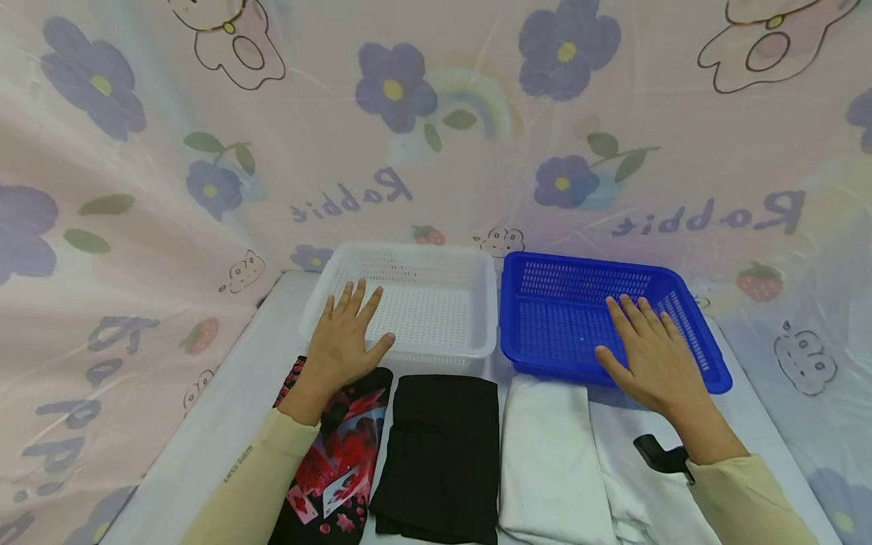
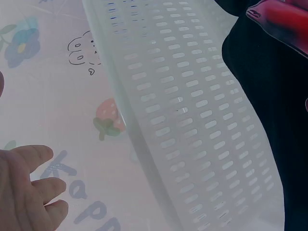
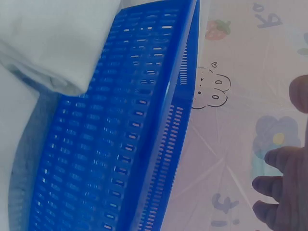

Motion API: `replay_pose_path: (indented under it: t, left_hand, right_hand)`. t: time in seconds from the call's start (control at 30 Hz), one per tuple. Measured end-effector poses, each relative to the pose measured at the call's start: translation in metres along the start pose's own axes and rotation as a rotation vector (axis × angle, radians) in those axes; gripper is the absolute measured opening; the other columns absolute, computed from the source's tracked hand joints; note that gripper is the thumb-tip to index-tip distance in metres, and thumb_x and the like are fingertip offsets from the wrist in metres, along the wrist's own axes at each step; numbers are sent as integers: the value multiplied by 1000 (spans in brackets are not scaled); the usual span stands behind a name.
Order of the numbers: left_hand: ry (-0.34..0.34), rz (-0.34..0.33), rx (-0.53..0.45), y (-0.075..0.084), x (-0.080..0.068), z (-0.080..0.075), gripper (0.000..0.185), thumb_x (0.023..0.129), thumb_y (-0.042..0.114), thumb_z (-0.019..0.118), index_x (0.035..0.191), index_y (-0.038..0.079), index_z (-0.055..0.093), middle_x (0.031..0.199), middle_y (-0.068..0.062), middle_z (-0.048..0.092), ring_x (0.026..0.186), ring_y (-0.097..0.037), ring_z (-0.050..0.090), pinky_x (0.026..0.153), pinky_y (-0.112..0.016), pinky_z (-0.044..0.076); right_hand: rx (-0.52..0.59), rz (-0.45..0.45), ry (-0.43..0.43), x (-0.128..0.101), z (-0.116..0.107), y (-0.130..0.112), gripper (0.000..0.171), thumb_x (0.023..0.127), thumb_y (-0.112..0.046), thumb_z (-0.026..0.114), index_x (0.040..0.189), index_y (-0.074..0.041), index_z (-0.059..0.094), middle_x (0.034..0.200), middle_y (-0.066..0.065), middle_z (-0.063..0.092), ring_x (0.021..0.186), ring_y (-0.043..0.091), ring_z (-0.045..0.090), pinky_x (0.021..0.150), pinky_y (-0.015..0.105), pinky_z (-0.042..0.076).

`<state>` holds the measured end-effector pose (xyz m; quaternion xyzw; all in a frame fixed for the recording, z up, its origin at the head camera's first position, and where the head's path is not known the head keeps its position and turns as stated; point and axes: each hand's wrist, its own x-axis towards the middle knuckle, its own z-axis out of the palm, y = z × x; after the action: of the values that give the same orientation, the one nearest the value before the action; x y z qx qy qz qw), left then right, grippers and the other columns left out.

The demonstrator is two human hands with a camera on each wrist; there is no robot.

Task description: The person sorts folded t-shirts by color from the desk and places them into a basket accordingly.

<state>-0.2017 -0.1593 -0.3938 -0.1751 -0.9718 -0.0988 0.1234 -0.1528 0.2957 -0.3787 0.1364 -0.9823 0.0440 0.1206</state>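
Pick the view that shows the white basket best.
Head. The white basket shows nearly whole, inside and rim, partly behind the left hand. Left wrist: slotted side up close, cropped. Right wrist: none of it visible.

there's a white basket (image 1: 443,322), a blue basket (image 1: 545,325), black cloth (image 1: 443,454), white cloth (image 1: 548,462), and a pink curtain (image 1: 470,174) with purple flowers (image 1: 568,53).
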Motion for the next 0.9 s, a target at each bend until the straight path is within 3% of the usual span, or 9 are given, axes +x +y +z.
replay_pose_path:
  t: [0.47, 0.6, 0.7, 0.9]
  left_hand:
    - [33, 23, -3, 1, -5, -3, 76, 91, 55, 49, 154, 17, 26, 159, -17, 19, 148, -36, 15, 117, -57, 14]
    - [48, 41, -28, 4, -10, -5, 76, 91, 53, 51, 154, 19, 26, 159, -17, 20, 148, -37, 15, 117, -57, 16]
    - [85, 64, -55, 5, -15, -7, 75, 89, 52, 54, 153, 19, 30, 158, -18, 25, 147, -39, 19, 116, -57, 20]
    - [186, 134, -120, 10, -27, -14, 71, 86, 46, 59, 148, 19, 40, 150, -16, 41, 139, -41, 35, 108, -57, 34]
  right_hand:
    - [49, 9, 7, -3, 2, -5, 78, 98, -50, 43, 156, -10, 10, 159, 22, 18, 148, 39, 7, 119, 55, 0]
    - [64, 11, 29, -2, 1, -8, 82, 94, -53, 49, 156, -12, 14, 156, 25, 24, 146, 42, 14, 117, 59, 10]
    - [94, -2, 56, -2, 1, -12, 83, 92, -52, 55, 155, -13, 18, 153, 26, 29, 142, 46, 24, 111, 63, 21]
    - [215, -22, 107, -6, 0, -22, 79, 90, -46, 61, 153, -16, 26, 149, 24, 37, 133, 49, 34, 103, 66, 28]
